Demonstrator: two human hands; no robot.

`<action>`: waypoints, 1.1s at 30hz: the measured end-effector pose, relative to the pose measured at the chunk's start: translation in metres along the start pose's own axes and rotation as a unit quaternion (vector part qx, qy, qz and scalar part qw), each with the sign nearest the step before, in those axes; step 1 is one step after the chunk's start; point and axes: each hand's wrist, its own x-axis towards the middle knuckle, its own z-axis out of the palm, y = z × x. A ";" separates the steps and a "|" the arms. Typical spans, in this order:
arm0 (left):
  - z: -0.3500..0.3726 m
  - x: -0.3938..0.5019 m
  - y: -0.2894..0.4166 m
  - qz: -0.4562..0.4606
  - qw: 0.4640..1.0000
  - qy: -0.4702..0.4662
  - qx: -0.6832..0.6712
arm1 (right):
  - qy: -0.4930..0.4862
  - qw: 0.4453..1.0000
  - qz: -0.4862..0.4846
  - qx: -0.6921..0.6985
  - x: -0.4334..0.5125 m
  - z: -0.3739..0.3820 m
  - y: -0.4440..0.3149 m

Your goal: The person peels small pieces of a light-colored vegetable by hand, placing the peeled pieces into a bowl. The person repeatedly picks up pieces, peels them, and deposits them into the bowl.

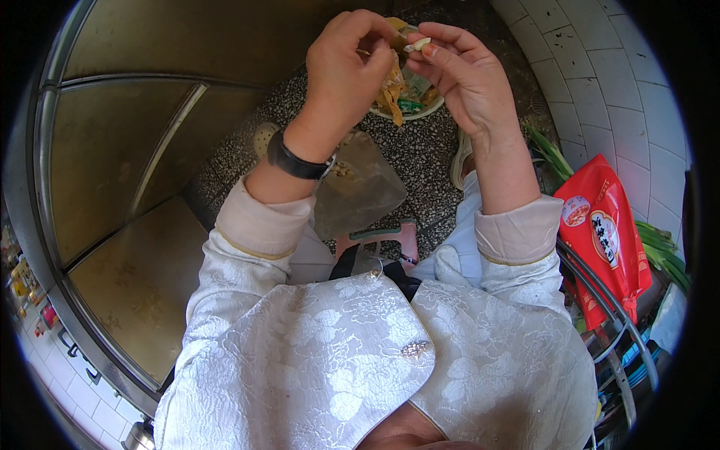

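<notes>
Between the thumb and fingers of my right hand (469, 73) is a small pale piece that looks like a garlic clove (419, 44), with a whitish bit at its left end. Close beside it on the left, my left hand (351, 62) has its thumb and forefinger brought together; whether anything small is between them cannot be told. Below both hands stands a round waste bin (423, 112) filled with yellowish scraps and wrappers. A translucent plastic bag (363, 191) lies on the floor under my left wrist, with small pale pieces on it, partly hidden by the wrist.
Metal cabinet panels (107, 140) rise on the left. To the right, a red printed bag (604, 236) and green onions (548, 149) rest by a metal rack (604, 287), near a white tiled wall (607, 84). A pink and green stool (408, 236) is low between my legs.
</notes>
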 end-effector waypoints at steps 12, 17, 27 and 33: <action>0.004 -0.001 -0.007 0.117 0.991 -0.004 0.066 | 0.012 0.999 -0.019 -0.039 -0.001 0.000 0.002; 0.004 -0.001 -0.006 0.105 0.993 -0.014 0.055 | 0.004 0.999 -0.016 -0.030 -0.001 -0.001 0.003; 0.006 -0.001 -0.008 0.076 0.997 -0.010 0.024 | -0.002 1.000 0.000 0.008 -0.002 0.000 0.002; 0.012 -0.004 -0.006 0.055 0.998 0.017 0.025 | 0.009 1.000 -0.001 0.009 -0.001 0.003 0.002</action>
